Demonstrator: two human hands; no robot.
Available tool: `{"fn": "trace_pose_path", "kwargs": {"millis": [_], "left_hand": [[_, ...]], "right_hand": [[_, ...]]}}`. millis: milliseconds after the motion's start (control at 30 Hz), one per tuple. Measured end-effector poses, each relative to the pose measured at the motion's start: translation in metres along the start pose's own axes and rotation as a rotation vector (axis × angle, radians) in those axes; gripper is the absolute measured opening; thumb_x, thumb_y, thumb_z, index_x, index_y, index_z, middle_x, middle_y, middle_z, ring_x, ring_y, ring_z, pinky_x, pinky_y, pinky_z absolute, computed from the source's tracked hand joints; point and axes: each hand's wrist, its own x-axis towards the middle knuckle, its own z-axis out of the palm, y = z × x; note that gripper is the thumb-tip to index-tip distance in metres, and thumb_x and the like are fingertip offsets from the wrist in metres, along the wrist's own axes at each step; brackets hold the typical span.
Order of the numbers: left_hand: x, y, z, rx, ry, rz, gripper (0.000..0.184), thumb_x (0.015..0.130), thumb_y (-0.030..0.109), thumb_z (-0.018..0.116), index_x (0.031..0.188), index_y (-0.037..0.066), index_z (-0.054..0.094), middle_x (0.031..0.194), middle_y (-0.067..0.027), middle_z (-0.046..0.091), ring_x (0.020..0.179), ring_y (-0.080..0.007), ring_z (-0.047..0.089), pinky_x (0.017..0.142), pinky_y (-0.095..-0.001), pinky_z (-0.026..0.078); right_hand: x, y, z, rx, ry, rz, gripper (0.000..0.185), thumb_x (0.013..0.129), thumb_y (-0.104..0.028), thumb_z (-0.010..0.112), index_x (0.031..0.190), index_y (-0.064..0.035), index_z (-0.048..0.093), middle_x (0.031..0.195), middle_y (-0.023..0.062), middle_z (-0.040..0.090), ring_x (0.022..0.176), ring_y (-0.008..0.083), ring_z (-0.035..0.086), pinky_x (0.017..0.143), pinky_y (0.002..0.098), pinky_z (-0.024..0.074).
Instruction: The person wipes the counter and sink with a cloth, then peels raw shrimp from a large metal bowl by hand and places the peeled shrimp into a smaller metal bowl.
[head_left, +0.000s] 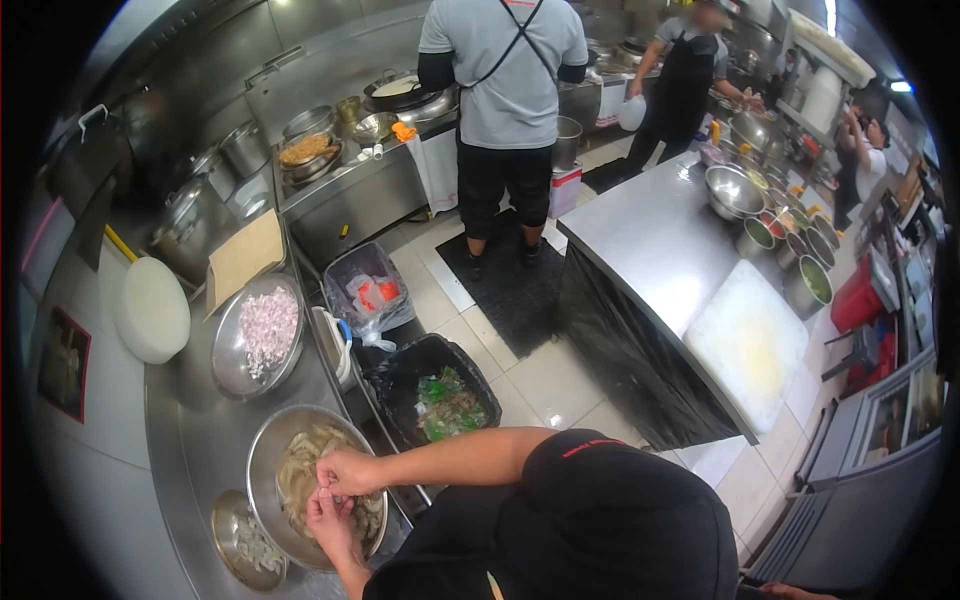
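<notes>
A large steel bowl (262, 500) on the counter holds greyish raw shrimp (300, 462). Over this bowl my right hand (347, 470) and my left hand (332, 520) meet, fingertips pinched together. Between them is a small shrimp, mostly hidden by the fingers. Beside the big bowl, toward the wall, sits a smaller steel bowl (222, 520) with pale peeled shrimp (257, 545) in it. Farther up the counter stands a wide steel bowl (228, 368) of chopped pinkish onion (268, 330).
A bin with a black liner (398, 385) contains green scraps; behind it is another lined bin (350, 262). A round white board (151, 310) leans against the wall. One co-worker (510, 90) faces the stove. Right stands a steel table (640, 230) with a white cutting board (745, 340).
</notes>
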Motion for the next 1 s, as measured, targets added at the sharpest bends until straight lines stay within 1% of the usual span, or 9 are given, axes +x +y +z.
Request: {"fn": "trace_pose_path", "kwargs": {"millis": [33, 233, 333, 433, 533, 633, 733, 833, 1000], "left_hand": [[0.001, 0.000, -0.002, -0.040, -0.002, -0.033, 0.020, 0.100, 0.023, 0.056, 0.105, 0.003, 0.060, 0.085, -0.0017, 0.062, 0.071, -0.0110, 0.061, 0.063, -0.0243, 0.053], [-0.003, 0.003, -0.009, 0.136, 0.030, -0.047, 0.018, 0.099, 0.021, 0.056, 0.099, 0.003, 0.060, 0.082, -0.0022, 0.061, 0.067, -0.0105, 0.060, 0.060, -0.0244, 0.052], [0.002, -0.004, -0.016, 0.182, -0.024, -0.034, 0.018, 0.099, 0.020, 0.057, 0.097, 0.002, 0.060, 0.081, -0.0025, 0.061, 0.066, -0.0104, 0.059, 0.059, -0.0238, 0.050], [-0.001, -0.003, -0.018, 0.246, -0.073, 0.030, 0.016, 0.098, 0.017, 0.057, 0.097, 0.001, 0.059, 0.080, -0.0024, 0.061, 0.065, -0.0098, 0.058, 0.058, -0.0234, 0.049], [-0.010, 0.009, -0.011, 0.168, 0.011, 0.014, 0.014, 0.098, 0.015, 0.056, 0.096, 0.001, 0.059, 0.079, -0.0030, 0.061, 0.064, -0.0089, 0.056, 0.058, -0.0230, 0.049], [-0.005, 0.009, -0.015, 0.115, 0.067, 0.055, 0.014, 0.099, 0.014, 0.055, 0.095, 0.002, 0.058, 0.079, -0.0037, 0.062, 0.065, -0.0083, 0.056, 0.058, -0.0226, 0.048], [0.003, 0.002, -0.020, 0.236, -0.003, 0.096, 0.014, 0.099, 0.015, 0.055, 0.095, 0.001, 0.058, 0.079, -0.0039, 0.062, 0.066, -0.0084, 0.057, 0.059, -0.0224, 0.048], [-0.002, 0.001, -0.012, 0.306, -0.004, 0.088, 0.014, 0.099, 0.015, 0.055, 0.095, 0.001, 0.057, 0.080, -0.0036, 0.062, 0.066, -0.0088, 0.058, 0.060, -0.0224, 0.048], [-0.007, 0.001, -0.019, 0.276, -0.058, 0.163, 0.014, 0.099, 0.015, 0.055, 0.099, 0.001, 0.056, 0.080, -0.0034, 0.061, 0.069, -0.0092, 0.058, 0.061, -0.0228, 0.049]], "right_hand": [[-0.001, -0.002, -0.001, 0.026, -0.012, 0.026, 0.018, 0.077, -0.008, 0.071, 0.091, -0.0005, 0.061, 0.080, 0.0142, 0.065, 0.075, 0.0281, 0.066, 0.065, 0.0375, 0.0501], [-0.003, 0.019, 0.019, -0.395, 0.191, -0.369, 0.019, 0.080, -0.007, 0.061, 0.098, -0.0006, 0.059, 0.090, 0.0176, 0.061, 0.093, 0.0382, 0.062, 0.077, 0.0470, 0.0493], [-0.011, 0.001, 0.015, -0.555, -0.086, -0.169, 0.019, 0.083, -0.010, 0.056, 0.098, -0.0003, 0.062, 0.089, 0.0195, 0.064, 0.090, 0.0393, 0.064, 0.076, 0.0482, 0.0500], [-0.006, -0.005, 0.010, -0.570, -0.220, -0.060, 0.021, 0.084, -0.012, 0.055, 0.098, 0.0006, 0.064, 0.086, 0.0222, 0.066, 0.086, 0.0412, 0.066, 0.075, 0.0482, 0.0507], [0.004, 0.001, 0.005, -0.296, -0.075, -0.086, 0.021, 0.083, -0.012, 0.056, 0.095, 0.0025, 0.066, 0.083, 0.0243, 0.067, 0.081, 0.0416, 0.066, 0.074, 0.0475, 0.0515], [-0.003, -0.013, -0.002, -0.305, -0.062, -0.155, 0.019, 0.080, -0.011, 0.054, 0.081, 0.0023, 0.067, 0.080, 0.0250, 0.066, 0.081, 0.0421, 0.066, 0.073, 0.0476, 0.0528], [-0.007, -0.021, -0.001, -0.328, -0.158, -0.195, 0.023, 0.084, -0.016, 0.055, 0.089, 0.0041, 0.065, 0.082, 0.0246, 0.067, 0.081, 0.0421, 0.066, 0.072, 0.0464, 0.0521], [-0.011, -0.026, 0.001, -0.440, -0.174, -0.063, 0.023, 0.085, -0.016, 0.053, 0.085, 0.0032, 0.065, 0.081, 0.0255, 0.066, 0.079, 0.0431, 0.065, 0.071, 0.0470, 0.0515], [0.000, -0.004, 0.006, -0.342, -0.166, -0.086, 0.023, 0.084, -0.016, 0.053, 0.078, 0.0019, 0.065, 0.078, 0.0257, 0.066, 0.075, 0.0436, 0.065, 0.068, 0.0459, 0.0526]]}}
